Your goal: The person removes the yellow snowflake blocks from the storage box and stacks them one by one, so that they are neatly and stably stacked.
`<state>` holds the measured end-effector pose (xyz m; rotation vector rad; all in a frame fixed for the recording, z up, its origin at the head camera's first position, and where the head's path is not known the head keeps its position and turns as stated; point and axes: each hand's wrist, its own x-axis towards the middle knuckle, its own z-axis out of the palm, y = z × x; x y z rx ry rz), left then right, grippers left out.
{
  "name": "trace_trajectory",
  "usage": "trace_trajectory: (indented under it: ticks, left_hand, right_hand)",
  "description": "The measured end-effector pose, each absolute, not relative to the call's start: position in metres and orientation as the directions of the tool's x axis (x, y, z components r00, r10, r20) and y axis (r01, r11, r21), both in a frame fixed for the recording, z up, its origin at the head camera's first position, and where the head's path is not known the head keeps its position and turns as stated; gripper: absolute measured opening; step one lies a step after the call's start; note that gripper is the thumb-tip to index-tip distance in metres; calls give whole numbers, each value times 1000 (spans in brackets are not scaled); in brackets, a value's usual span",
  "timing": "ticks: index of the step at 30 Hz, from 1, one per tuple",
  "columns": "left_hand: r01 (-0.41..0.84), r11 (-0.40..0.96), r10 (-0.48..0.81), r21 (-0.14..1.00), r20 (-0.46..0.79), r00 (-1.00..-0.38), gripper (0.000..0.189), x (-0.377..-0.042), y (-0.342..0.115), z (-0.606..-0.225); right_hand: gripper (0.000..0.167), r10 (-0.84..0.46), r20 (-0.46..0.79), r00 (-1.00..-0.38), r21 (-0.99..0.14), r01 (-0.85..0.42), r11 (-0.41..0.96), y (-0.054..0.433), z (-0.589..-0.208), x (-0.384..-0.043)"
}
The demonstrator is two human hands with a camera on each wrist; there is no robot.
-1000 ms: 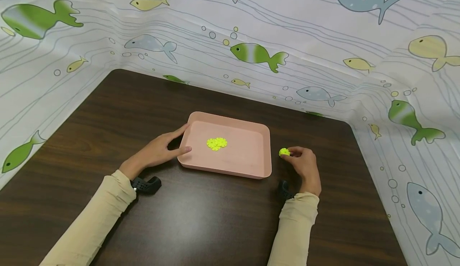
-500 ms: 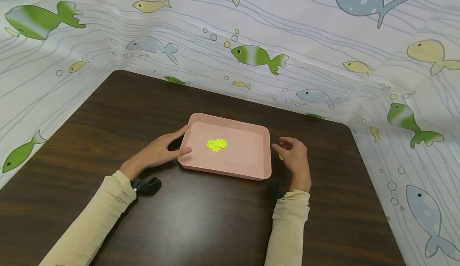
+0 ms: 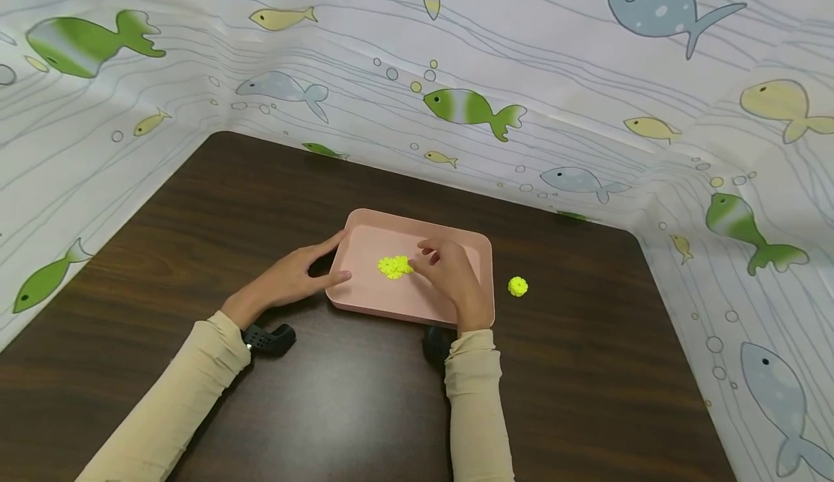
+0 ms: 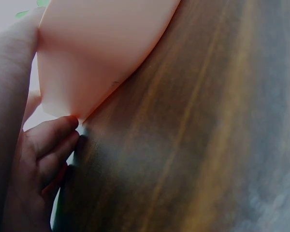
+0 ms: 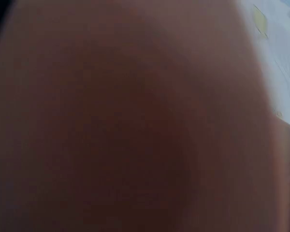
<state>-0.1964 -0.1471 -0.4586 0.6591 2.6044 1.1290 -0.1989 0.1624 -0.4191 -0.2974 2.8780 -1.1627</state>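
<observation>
A pink tray (image 3: 378, 304) lies in the middle of the dark wooden table (image 3: 195, 207). A cluster of yellow-green toothed discs (image 3: 394, 266) rests inside it. My left hand (image 3: 306, 272) holds the tray's left edge, thumb on the near wall and fingers along the rim; the left wrist view shows those fingers against the tray's corner (image 4: 82, 72). My right hand (image 3: 443, 268) is over the tray, fingertips just right of the disc cluster, fingers loosely bent with nothing visible in them. A single yellow-green disc (image 3: 517, 286) lies on the table right of the tray. The right wrist view is a dark blur.
A white curtain printed with fish (image 3: 469, 106) walls the table on the left, back and right. A black wrist-camera mount (image 3: 268, 339) sits under my left forearm. Bare tabletop stretches in front of and behind the tray.
My right hand let go of the single disc on the table right of the tray and moved left over the tray toward the cluster. The left hand stayed on the tray.
</observation>
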Motion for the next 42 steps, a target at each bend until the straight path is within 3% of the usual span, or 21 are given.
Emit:
trace_trajectory:
  ticks: [7, 16, 30, 42]
  left_hand:
    - [310, 605, 485, 734, -30, -874, 87, -197, -146, -458]
    - [311, 606, 485, 732, -29, -874, 88, -197, -146, -457]
    - [309, 614, 481, 727, -34, -876, 88, -197, -147, -458]
    - [306, 604, 485, 736, -35, -874, 88, -197, -146, -457]
  right_hand:
    - [35, -296, -11, -955, -641, -220, 735, 147, -428, -205]
    - [22, -321, -11, -947, -630, -243, 738, 148, -428, -206]
    - [32, -265, -42, -963, -641, -178, 747, 146, -430, -202]
    - [36, -210, 4, -978, -646, -163, 746, 155, -423, -198]
